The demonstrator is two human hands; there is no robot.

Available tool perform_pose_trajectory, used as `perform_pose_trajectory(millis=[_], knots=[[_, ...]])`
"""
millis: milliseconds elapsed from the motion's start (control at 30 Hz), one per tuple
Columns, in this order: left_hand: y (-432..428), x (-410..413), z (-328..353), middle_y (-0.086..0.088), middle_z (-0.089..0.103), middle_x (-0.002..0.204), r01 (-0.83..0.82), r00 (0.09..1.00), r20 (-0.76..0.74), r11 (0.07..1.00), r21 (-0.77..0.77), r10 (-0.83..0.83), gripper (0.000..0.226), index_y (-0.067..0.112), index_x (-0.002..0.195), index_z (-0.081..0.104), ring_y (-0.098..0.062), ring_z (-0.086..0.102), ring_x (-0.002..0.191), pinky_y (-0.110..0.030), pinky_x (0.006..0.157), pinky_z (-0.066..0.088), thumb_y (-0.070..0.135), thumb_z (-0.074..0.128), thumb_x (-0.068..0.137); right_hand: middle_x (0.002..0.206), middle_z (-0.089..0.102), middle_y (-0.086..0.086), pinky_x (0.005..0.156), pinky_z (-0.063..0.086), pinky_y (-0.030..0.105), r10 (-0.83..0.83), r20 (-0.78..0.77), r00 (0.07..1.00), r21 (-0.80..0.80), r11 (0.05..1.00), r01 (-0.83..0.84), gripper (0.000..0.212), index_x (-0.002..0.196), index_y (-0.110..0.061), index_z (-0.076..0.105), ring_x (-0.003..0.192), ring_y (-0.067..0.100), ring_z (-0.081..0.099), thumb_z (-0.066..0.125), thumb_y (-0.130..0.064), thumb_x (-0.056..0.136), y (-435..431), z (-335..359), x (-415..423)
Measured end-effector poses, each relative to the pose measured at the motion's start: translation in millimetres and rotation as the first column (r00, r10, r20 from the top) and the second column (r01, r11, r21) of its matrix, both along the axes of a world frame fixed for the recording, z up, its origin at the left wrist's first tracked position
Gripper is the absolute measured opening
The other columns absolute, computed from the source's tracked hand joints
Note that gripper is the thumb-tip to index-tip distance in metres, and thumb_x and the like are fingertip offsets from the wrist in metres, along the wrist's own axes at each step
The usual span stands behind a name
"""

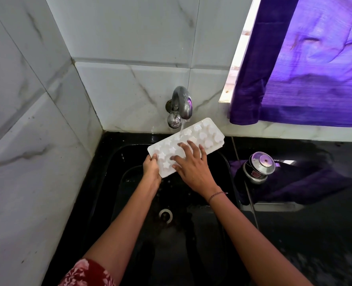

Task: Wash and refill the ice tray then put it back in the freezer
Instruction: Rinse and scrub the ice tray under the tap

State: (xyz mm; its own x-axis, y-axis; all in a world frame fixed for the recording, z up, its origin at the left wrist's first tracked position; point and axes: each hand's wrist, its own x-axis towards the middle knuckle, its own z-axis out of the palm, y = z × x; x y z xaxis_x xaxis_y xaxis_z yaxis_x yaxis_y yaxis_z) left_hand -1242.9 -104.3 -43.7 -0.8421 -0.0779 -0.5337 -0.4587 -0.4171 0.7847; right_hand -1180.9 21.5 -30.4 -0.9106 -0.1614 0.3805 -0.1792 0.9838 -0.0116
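A white ice tray (199, 135) with star and heart moulds is held tilted over the black sink (222, 162), its far end under the steel tap (181, 106). A thin stream of water falls from the tap onto the tray. My left hand (151, 167) grips the tray's near end, thumb on its edge. My right hand (192, 164) lies on top of the tray with fingers spread and straight, touching the moulds.
The sink drain (166, 215) sits below my arms. A steel lidded pot (257, 167) stands on the black counter right of the sink. A purple curtain (307, 65) hangs at the window on the right. Marble-tiled walls close off the left and back.
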Motion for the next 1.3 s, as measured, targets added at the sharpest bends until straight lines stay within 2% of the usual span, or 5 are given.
perform_pose_trajectory(millis=[300,533,700,1067,1300], knots=[[-3.3,-0.8,-0.1,-0.006,0.062,0.086,-0.011,0.999,-0.032,1.000,-0.013,0.010,0.027,0.000,0.121,0.053,-0.021,0.060,0.073,-0.035,0.066,0.051,0.011,0.039,0.100,0.126,0.055,0.012,0.104,0.036,0.056,0.083,0.012,0.996,0.015,0.996,-0.083,0.027,0.092,-0.021,0.061,0.126,0.036,0.046,0.039,-0.036,0.089,-14.1,-3.3,-11.0],[-25.6,-0.9,-9.0,-0.010,0.063,0.097,-0.123,0.992,0.006,0.992,-0.023,0.123,0.028,0.003,0.120,0.055,-0.025,0.063,0.082,-0.039,0.074,0.053,0.013,0.040,0.099,0.144,0.042,0.012,0.116,0.021,0.049,0.278,0.103,0.955,0.039,0.958,-0.284,0.034,0.125,-0.015,0.051,0.140,0.029,0.029,0.038,-0.027,0.096,-21.7,-10.3,-4.6],[-39.2,1.8,-10.6,-0.012,0.063,0.105,-0.134,0.991,0.006,0.986,-0.103,0.135,0.028,0.006,0.120,0.055,-0.028,0.062,0.092,-0.043,0.084,0.052,0.016,0.041,0.099,0.159,0.012,0.008,0.119,0.002,0.046,0.325,0.192,0.926,0.186,0.914,-0.360,0.055,0.151,-0.026,0.013,0.147,0.026,0.006,0.029,-0.041,0.100,4.3,-19.1,3.3],[-50.4,12.5,-9.6,0.001,0.051,0.073,-0.096,0.995,-0.056,0.953,-0.287,0.083,0.018,0.013,0.106,0.055,-0.009,0.048,0.061,-0.023,0.054,0.041,0.020,0.039,0.101,0.159,0.006,0.007,0.119,-0.005,0.041,-0.187,0.172,0.967,-0.150,0.965,0.213,0.067,0.151,-0.014,0.010,0.147,0.017,-0.001,0.006,-0.048,0.094,45.8,6.0,-15.8],[-42.7,19.7,-4.4,0.001,0.053,0.074,-0.094,0.994,-0.087,0.953,-0.287,0.071,0.019,0.012,0.106,0.055,-0.012,0.050,0.064,-0.026,0.056,0.043,0.020,0.039,0.101,0.158,0.004,0.009,0.111,-0.013,0.058,-0.163,0.190,0.968,0.009,0.986,0.165,0.066,0.150,-0.013,0.013,0.147,0.024,0.002,0.007,-0.044,0.092,-27.0,11.7,-26.1]])
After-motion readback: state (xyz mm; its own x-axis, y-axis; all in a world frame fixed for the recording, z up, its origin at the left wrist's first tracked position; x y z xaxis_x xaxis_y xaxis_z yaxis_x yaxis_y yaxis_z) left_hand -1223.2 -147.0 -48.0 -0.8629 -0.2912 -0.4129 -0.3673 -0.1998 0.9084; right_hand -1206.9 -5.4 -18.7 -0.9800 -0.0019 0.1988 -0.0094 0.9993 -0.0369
